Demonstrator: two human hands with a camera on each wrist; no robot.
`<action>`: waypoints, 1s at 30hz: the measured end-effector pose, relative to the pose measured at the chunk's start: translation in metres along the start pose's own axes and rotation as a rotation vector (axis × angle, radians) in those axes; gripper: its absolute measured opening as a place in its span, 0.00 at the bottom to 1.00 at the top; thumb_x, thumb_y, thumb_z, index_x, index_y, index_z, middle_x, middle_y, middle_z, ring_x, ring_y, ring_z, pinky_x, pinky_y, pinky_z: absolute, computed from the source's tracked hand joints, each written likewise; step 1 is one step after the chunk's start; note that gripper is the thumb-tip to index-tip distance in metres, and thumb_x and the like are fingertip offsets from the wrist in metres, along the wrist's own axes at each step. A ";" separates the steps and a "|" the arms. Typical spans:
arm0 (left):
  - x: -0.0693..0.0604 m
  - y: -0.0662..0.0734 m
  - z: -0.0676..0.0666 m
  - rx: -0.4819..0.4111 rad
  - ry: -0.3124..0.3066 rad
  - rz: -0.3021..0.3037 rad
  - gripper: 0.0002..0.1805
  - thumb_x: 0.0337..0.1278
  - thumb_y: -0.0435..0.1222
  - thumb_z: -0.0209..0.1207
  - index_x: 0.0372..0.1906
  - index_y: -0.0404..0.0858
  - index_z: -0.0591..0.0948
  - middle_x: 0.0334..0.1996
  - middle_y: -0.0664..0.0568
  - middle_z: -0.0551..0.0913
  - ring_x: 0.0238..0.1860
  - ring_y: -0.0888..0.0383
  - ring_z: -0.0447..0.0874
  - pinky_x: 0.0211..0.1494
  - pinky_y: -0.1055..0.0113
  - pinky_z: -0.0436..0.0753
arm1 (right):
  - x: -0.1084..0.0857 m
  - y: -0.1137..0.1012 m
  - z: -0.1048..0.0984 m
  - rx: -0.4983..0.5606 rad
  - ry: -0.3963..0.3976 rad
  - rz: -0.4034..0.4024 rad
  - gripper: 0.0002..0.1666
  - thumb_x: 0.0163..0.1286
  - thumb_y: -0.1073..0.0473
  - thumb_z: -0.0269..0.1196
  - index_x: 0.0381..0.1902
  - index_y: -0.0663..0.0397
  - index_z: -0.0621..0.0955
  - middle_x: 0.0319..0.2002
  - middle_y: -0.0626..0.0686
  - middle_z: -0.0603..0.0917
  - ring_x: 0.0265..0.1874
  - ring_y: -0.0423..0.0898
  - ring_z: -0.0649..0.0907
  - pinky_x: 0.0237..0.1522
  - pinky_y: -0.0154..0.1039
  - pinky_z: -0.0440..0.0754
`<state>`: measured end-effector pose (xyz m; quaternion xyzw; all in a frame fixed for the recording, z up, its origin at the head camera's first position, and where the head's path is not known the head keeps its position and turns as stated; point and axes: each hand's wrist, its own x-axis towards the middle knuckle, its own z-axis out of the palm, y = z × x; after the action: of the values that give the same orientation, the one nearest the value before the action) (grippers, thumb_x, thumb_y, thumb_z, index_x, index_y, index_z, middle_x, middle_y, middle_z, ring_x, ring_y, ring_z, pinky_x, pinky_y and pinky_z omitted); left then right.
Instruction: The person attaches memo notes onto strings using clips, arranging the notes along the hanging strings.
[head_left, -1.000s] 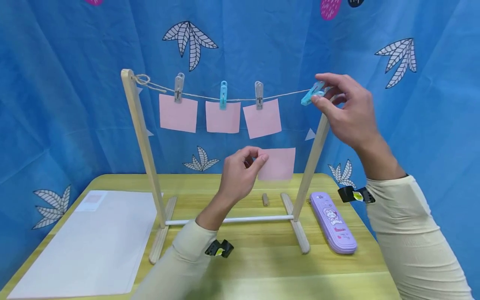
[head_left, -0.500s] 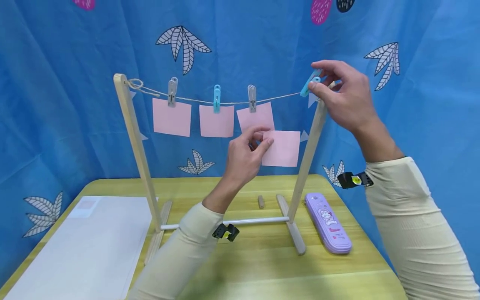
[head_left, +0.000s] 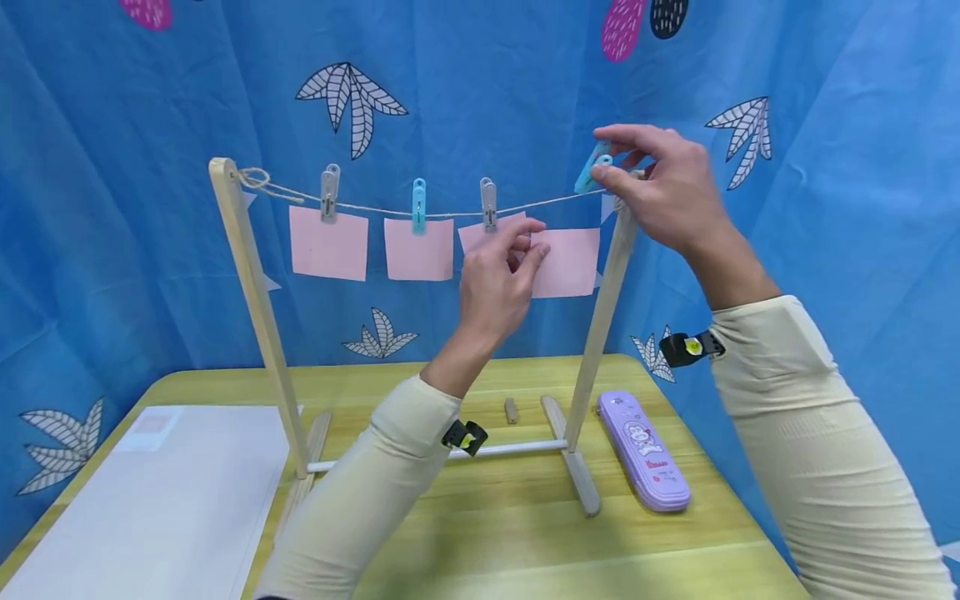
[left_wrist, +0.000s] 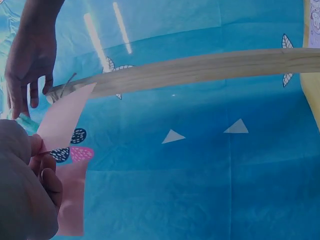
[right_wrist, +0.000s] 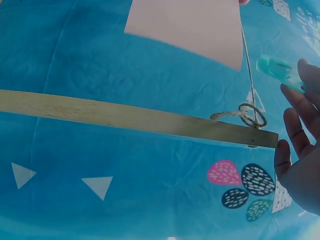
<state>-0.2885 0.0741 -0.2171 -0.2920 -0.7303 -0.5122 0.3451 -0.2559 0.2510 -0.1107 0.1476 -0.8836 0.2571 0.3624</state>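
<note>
My left hand (head_left: 495,279) pinches a pink paper square (head_left: 567,263) by its left edge, just under the string (head_left: 543,202). At the string's right end my right hand (head_left: 670,187) holds a blue clothespin (head_left: 592,168) between thumb and fingers, close to the right post (head_left: 606,308). In the right wrist view the clothespin (right_wrist: 280,71) looks apart from the string. Along the string hang several pink squares: one under a grey clothespin (head_left: 329,192), one under a blue clothespin (head_left: 419,205), one under another grey clothespin (head_left: 488,204). My left hand partly hides that last square (head_left: 474,236).
The wooden frame stands on the table (head_left: 465,542), its left post (head_left: 258,308) beside large white sheets (head_left: 161,492). A white rod (head_left: 517,449) joins its feet. A purple pencil case (head_left: 643,450) and a small wooden piece (head_left: 511,410) lie to the right. Behind hangs a blue curtain (head_left: 480,100).
My left hand has raised the pink paper square towards the string. My right hand keeps the blue clothespin, now tilted more steeply at the string. The head view has shifted slightly.
</note>
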 end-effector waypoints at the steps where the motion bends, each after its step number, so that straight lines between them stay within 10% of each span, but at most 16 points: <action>1: 0.001 0.000 0.002 0.010 0.007 -0.001 0.13 0.64 0.41 0.60 0.51 0.43 0.82 0.33 0.49 0.86 0.26 0.60 0.77 0.28 0.74 0.75 | 0.001 0.000 0.000 -0.005 -0.010 -0.008 0.25 0.70 0.51 0.60 0.64 0.43 0.76 0.50 0.55 0.81 0.49 0.44 0.72 0.46 0.32 0.69; 30: 0.018 -0.006 0.018 0.072 0.134 0.037 0.13 0.65 0.41 0.59 0.50 0.43 0.82 0.39 0.48 0.88 0.25 0.58 0.81 0.26 0.73 0.76 | 0.016 -0.005 0.006 -0.107 -0.199 -0.036 0.20 0.74 0.52 0.54 0.60 0.46 0.79 0.46 0.58 0.79 0.49 0.51 0.72 0.44 0.45 0.67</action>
<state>-0.3079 0.0904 -0.2098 -0.2579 -0.7181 -0.4975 0.4127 -0.2678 0.2426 -0.1010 0.1688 -0.9249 0.1870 0.2849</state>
